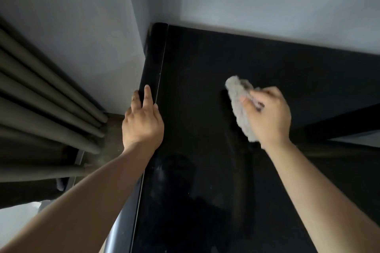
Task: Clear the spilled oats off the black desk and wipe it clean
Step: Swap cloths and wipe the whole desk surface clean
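Observation:
The black desk [205, 63] fills the middle of the head view, its top glossy with faint pale smears and a few tiny specks near the front. My right hand [269, 117] presses a crumpled grey cloth [238, 98] onto the desk top, right of centre. My left hand [144, 121] rests on the desk's rounded left edge, index finger stretched forward along it, holding nothing loose. I see no heap of oats on the surface.
Grey walls [267, 2] meet in a corner behind the desk. Dark pleated curtains [41, 96] hang to the left, above a strip of floor [111, 135]. A dark bar [339, 125] runs along the desk's right side.

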A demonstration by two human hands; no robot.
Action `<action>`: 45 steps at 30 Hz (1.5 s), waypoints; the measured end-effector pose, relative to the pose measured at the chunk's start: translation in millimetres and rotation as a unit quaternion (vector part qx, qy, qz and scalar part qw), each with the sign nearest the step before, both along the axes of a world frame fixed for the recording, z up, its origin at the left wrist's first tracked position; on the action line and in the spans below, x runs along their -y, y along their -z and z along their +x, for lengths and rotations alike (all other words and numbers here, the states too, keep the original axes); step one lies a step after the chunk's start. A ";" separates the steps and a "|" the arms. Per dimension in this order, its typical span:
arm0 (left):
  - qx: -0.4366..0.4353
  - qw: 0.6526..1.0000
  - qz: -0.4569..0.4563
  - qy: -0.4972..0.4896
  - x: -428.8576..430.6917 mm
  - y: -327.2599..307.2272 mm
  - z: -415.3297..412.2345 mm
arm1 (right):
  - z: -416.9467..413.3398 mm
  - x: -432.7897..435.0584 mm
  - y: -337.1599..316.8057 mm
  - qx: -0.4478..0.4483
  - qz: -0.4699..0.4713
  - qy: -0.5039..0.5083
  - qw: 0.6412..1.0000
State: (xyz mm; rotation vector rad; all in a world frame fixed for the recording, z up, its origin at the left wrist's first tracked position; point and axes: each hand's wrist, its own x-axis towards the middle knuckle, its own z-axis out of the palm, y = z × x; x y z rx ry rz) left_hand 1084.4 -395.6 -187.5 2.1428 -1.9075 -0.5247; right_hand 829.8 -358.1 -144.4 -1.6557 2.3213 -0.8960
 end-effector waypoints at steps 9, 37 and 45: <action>-0.002 1.000 -0.010 0.009 0.1 1.5 0.9 | 48.1 -49.9 32.6 -0.106 0.012 -0.008 0.994; -0.110 0.994 0.019 0.013 -110.6 -2.9 52.3 | 86.6 -180.2 -6.1 0.080 0.062 -0.099 0.990; -0.102 0.995 0.008 0.010 -110.3 -0.3 51.7 | 66.7 -111.1 23.1 -0.079 0.109 0.041 0.990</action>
